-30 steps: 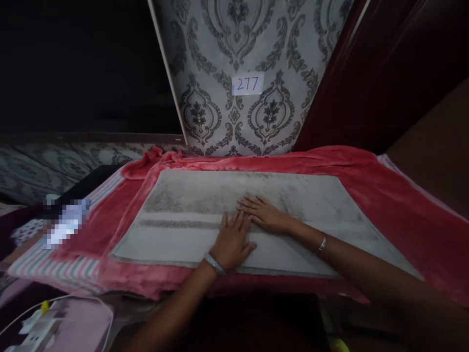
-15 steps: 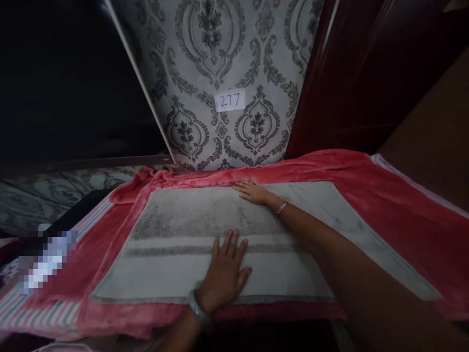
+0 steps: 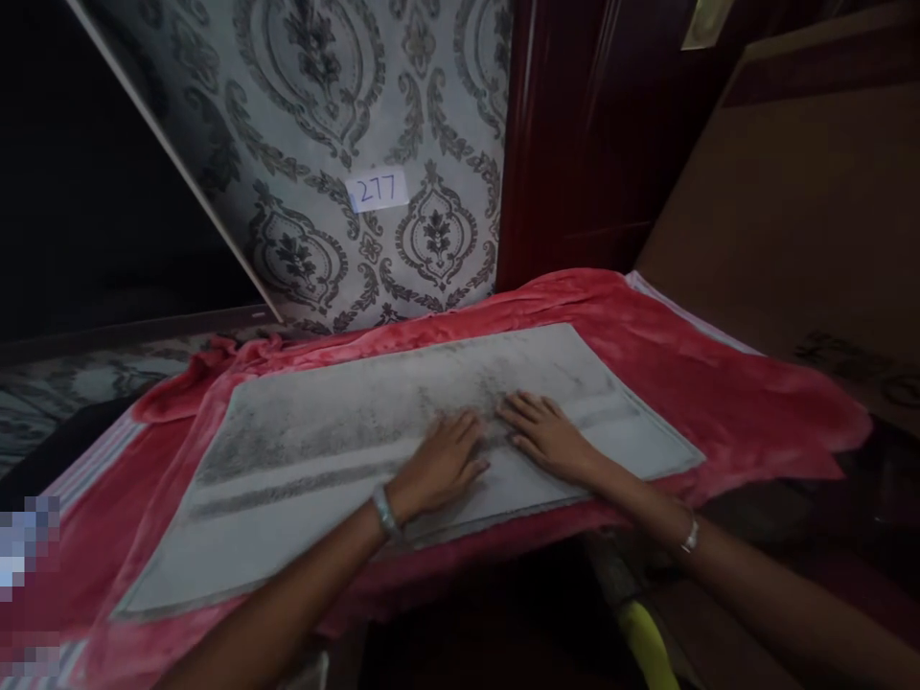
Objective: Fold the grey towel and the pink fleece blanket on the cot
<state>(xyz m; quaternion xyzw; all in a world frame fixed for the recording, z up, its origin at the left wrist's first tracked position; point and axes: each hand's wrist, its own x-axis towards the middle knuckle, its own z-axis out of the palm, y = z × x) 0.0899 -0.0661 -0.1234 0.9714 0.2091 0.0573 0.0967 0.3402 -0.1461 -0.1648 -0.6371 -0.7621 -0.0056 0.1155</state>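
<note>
A grey-white towel (image 3: pixel 302 450) with a darker stripe lies spread flat on a red fleece blanket (image 3: pixel 719 383). My left hand (image 3: pixel 438 462) rests palm down on the towel near its middle, fingers stretched out, a bangle on the wrist. My right hand (image 3: pixel 550 436) lies flat beside it, just to the right, fingers also spread, a bracelet on that wrist. The two hands are almost touching. Neither hand holds anything.
A wall panel with grey damask pattern (image 3: pixel 323 144) carries a paper label reading 277 (image 3: pixel 376 190). A dark red door (image 3: pixel 575 144) stands to the right, a brown board (image 3: pixel 791 220) further right. A yellow object (image 3: pixel 647 642) shows below the blanket's front edge.
My right hand has come back from the towel's far edge to beside my left hand. The view has swung to the right, so the towel now sits further left.
</note>
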